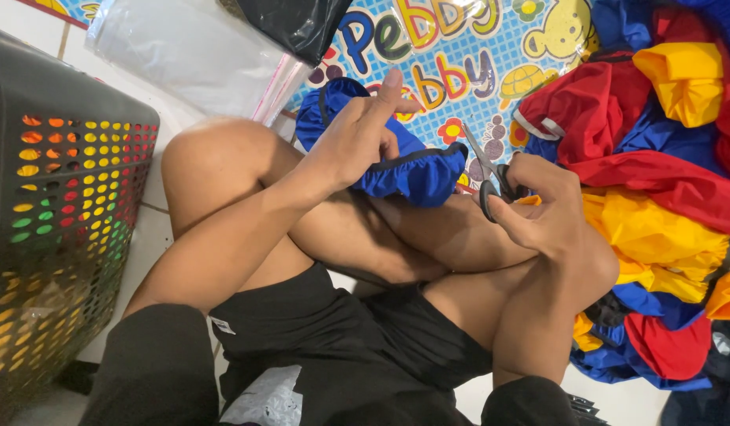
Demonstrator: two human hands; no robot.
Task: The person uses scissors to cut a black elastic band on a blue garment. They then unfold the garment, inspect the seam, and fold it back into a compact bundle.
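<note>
Floor: pale tiles, on which you sit cross-legged. Directly on it: a colourful cartoon-printed play mat; a black perforated laundry basket at your left; a clear plastic bag at the mat's edge. On the mat: a heap of red, yellow and blue fabric pieces at your right.

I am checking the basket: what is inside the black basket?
Through the holes of the black basket, orange, yellow and green colours show. What the things are cannot be told, because the wall covers them.
</note>
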